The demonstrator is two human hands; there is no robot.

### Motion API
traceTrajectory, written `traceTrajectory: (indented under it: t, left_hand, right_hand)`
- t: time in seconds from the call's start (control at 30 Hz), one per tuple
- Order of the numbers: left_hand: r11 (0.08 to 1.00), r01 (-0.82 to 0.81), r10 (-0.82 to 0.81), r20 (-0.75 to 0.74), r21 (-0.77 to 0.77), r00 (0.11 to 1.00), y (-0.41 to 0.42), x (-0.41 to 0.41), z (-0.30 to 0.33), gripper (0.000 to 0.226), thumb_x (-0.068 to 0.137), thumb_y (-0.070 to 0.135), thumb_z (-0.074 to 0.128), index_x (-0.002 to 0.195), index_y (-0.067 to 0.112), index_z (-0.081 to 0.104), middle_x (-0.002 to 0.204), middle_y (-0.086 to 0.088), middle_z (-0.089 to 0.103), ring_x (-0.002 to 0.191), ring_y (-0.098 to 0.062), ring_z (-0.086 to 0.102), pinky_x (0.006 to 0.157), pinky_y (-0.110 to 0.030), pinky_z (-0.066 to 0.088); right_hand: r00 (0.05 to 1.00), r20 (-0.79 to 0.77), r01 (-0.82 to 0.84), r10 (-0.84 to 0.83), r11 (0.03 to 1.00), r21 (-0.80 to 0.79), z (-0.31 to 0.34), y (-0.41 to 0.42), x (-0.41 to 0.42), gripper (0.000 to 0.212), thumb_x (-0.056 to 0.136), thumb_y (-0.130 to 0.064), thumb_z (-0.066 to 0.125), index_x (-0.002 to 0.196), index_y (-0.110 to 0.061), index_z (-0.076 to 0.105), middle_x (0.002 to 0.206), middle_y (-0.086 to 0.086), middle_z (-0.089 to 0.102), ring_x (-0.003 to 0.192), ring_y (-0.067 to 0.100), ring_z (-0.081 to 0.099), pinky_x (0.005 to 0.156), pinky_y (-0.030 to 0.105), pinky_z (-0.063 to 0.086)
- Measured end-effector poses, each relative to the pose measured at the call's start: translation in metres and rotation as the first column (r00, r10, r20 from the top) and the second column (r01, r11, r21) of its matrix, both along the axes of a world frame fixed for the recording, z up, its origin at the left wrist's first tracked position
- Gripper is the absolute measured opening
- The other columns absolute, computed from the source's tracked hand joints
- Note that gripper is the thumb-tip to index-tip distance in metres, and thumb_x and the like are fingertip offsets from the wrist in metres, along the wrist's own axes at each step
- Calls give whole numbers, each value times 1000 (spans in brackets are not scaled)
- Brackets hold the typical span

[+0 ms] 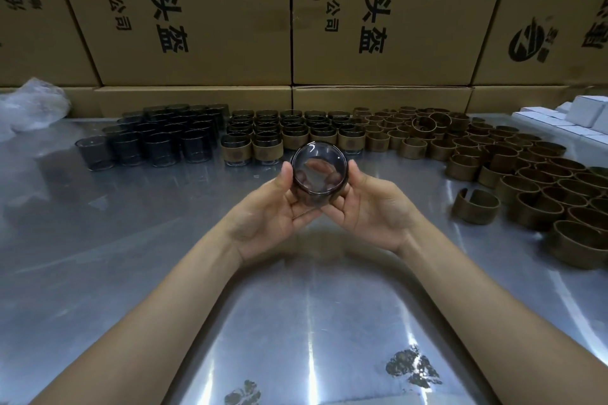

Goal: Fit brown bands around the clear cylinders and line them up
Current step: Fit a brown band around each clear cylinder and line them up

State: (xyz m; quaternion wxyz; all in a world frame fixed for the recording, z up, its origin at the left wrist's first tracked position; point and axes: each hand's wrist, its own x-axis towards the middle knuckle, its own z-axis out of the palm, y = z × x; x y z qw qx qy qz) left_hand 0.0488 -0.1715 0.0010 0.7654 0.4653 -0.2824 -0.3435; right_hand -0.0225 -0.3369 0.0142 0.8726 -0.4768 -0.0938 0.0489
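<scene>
Two hands hold one clear cylinder (319, 174) up above the shiny table (131, 273). The left hand (273, 210) curls round its left side and the right hand (368, 207) curls round its right side. Its open end faces the camera. Just behind the cylinder stand banded cylinders (283, 138) in rows. Loose brown bands (513, 171) lie to its right, and bare cylinders (154, 138) to its left.

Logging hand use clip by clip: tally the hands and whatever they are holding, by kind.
Hands: 2, left hand and right hand
Held clear cylinder: 1, gripped between both
Total: 3
</scene>
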Motion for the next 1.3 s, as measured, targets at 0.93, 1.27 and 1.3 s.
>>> traceTrajectory:
  t: [0.93,1.27,1.3]
  left_hand:
    - [750,-660,549,519,40,655,-31,-18,-6,57,99,41,37,54,7,42,49,-4,41,48,-11,41,53,-24,36]
    - [601,-799,573,695,5,435,-15,31,-18,42,99,44,30,80,22,60,93,3,51,82,10,48,75,-1,32]
    - [587,-809,577,682,36,449,-14,38,-20,42,101,42,27,93,21,63,106,2,53,93,10,48,83,-4,32]
  right_hand:
    - [781,363,622,-509,573,-534,-17,34,17,49,100,-43,40,59,-17,48,50,-12,51,53,-2,50,56,12,41]
    - [854,450,518,-260,343,-784,-33,21,30,26,84,-38,69,84,-31,44,89,-12,58,89,6,59,78,24,49]
    - [839,464,540,-284,328,-776,-35,20,33,27,84,-36,70,84,-31,44,91,-13,57,91,6,58,76,21,48]
